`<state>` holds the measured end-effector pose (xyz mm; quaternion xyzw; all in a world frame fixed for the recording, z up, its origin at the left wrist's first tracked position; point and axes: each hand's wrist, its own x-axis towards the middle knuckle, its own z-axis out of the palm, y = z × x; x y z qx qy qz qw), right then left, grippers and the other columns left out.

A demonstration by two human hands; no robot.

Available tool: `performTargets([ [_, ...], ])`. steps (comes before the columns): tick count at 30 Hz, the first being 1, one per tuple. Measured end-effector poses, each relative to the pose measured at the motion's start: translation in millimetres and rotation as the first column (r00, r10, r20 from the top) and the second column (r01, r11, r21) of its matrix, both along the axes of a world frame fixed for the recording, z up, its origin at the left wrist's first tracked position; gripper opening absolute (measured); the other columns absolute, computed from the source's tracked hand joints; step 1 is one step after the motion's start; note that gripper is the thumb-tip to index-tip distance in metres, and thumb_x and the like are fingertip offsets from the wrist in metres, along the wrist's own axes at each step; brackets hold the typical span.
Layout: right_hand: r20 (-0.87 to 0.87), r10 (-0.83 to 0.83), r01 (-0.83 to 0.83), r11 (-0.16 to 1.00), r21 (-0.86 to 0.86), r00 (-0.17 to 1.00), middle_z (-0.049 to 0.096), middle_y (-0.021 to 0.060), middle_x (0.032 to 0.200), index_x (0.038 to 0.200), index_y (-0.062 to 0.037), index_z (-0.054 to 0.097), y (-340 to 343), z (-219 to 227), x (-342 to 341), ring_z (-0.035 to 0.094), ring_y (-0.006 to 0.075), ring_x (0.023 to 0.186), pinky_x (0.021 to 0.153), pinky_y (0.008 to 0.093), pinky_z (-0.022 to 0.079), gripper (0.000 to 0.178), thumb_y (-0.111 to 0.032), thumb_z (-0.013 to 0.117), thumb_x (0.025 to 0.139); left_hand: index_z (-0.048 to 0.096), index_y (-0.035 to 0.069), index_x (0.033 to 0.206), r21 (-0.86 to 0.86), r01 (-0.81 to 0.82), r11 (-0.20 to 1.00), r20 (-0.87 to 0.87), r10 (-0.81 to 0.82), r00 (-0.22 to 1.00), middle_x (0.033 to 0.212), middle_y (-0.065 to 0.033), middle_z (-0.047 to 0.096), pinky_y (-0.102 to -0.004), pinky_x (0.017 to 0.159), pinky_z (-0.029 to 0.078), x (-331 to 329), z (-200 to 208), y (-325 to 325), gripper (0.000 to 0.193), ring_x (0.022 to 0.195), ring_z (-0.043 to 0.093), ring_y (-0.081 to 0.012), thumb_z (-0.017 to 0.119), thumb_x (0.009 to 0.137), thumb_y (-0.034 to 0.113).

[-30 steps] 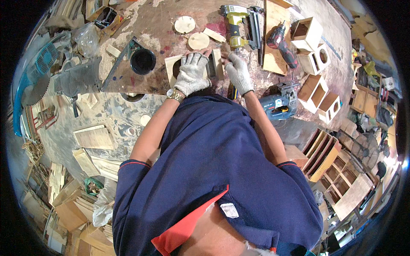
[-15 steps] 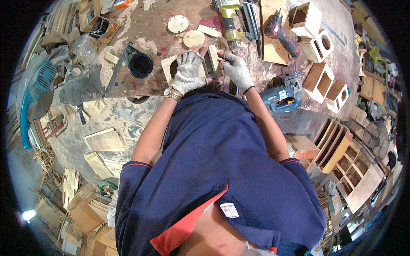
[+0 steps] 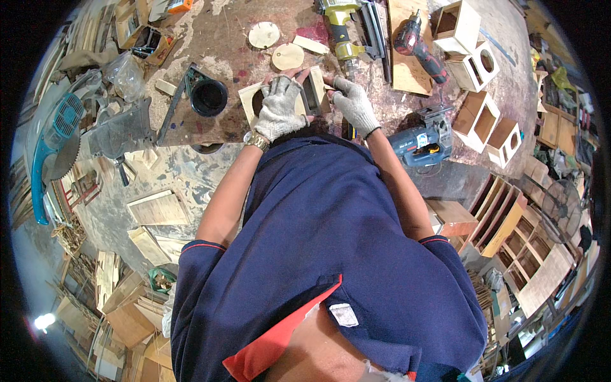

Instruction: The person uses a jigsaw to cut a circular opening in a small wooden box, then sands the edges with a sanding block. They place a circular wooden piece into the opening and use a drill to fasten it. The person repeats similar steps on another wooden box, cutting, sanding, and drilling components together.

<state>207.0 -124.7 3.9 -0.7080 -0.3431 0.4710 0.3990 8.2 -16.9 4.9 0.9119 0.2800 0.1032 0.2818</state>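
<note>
A small pale wooden box (image 3: 250,100) with a round hole in one panel lies on its side at the workbench's near edge. Across it rests my left hand (image 3: 280,107), in a white knit glove with bare fingertips, gripping it; the hand covers part of the hole. My right hand (image 3: 352,107), gloved the same way, is at the box's open right side. Its thumb and fingers are pinched together near the right panel, and whatever they hold is too small to make out. Just beyond the box lie two round wooden discs (image 3: 287,56) and a short wood strip (image 3: 311,44).
Right of my hands are a blue jigsaw (image 3: 421,143), a red-black drill (image 3: 419,48) and several small wooden boxes (image 3: 476,121). A green-yellow power tool (image 3: 341,32) lies ahead. To the left stand a black cup (image 3: 209,97) and a teal circular saw (image 3: 60,127).
Both hands stay on and beside the box with almost no movement. The whole view has shifted very slightly.
</note>
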Motion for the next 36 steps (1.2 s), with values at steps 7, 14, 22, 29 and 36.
performTargets([
  [7, -0.063, -0.046, 0.048, 0.999, 0.021, 0.997, 0.074, 0.0070, 0.098, 0.131, -0.0020, 0.070, 0, -6, -1, 0.064, 0.0116, 0.087, 0.082, 0.0281, 0.052, 0.042, -0.006, 0.059, 0.091, 0.022, 0.018, 0.166, -0.040, -0.022, 0.999, 0.067, 0.024, 0.997, 0.165, -0.0140, 0.033, -0.0567, 0.126, 0.016, -3, -3, 1, 0.134, 0.153, 0.030, -0.0348, 0.095, 0.058, 0.051],
  [14, -0.066, -0.035, 0.036, 0.999, 0.014, 0.997, 0.074, 0.0055, 0.097, 0.130, -0.0018, 0.071, -2, -11, 0, 0.063, 0.0107, 0.086, 0.081, 0.0277, 0.052, 0.040, -0.007, 0.059, 0.092, 0.026, 0.014, 0.165, -0.023, 0.002, 1.000, 0.091, 0.000, 0.996, 0.160, -0.0146, 0.037, -0.0541, 0.126, 0.019, -2, -7, 3, 0.132, 0.152, 0.032, -0.0333, 0.094, 0.057, 0.048],
  [22, -0.097, -0.041, 0.045, 0.998, 0.041, 0.994, 0.076, 0.0063, 0.102, 0.130, -0.0010, 0.070, -2, -7, -1, 0.065, 0.0111, 0.092, 0.084, 0.0277, 0.052, 0.040, -0.006, 0.060, 0.092, 0.031, 0.015, 0.163, 0.019, -0.012, 1.000, 0.043, 0.011, 0.999, 0.153, -0.0124, 0.045, -0.0566, 0.124, 0.019, 3, 0, 0, 0.126, 0.148, 0.037, -0.0307, 0.093, 0.056, 0.040],
  [29, -0.076, -0.117, 0.124, 0.988, 0.092, 0.990, 0.078, 0.0143, 0.110, 0.129, -0.0006, 0.070, -3, 3, -6, 0.071, 0.0174, 0.099, 0.090, 0.0298, 0.054, 0.037, -0.014, 0.065, 0.094, 0.038, 0.019, 0.159, 0.017, -0.012, 1.000, 0.059, 0.011, 0.998, 0.152, -0.0137, 0.046, -0.0610, 0.123, 0.017, 3, 2, -1, 0.118, 0.147, 0.039, -0.0327, 0.092, 0.058, 0.043],
  [36, 0.129, -0.123, 0.107, 0.987, 0.123, 0.984, 0.077, 0.0196, 0.110, 0.118, 0.0010, 0.070, 2, 24, -9, 0.074, 0.0255, 0.093, 0.084, 0.0357, 0.056, 0.031, -0.021, 0.064, 0.096, 0.041, 0.017, 0.156, -0.073, -0.021, 0.997, 0.205, 0.035, 0.978, 0.151, -0.0160, 0.047, -0.0571, 0.124, 0.017, 2, -7, 2, 0.116, 0.144, 0.042, -0.0351, 0.092, 0.057, 0.047],
])
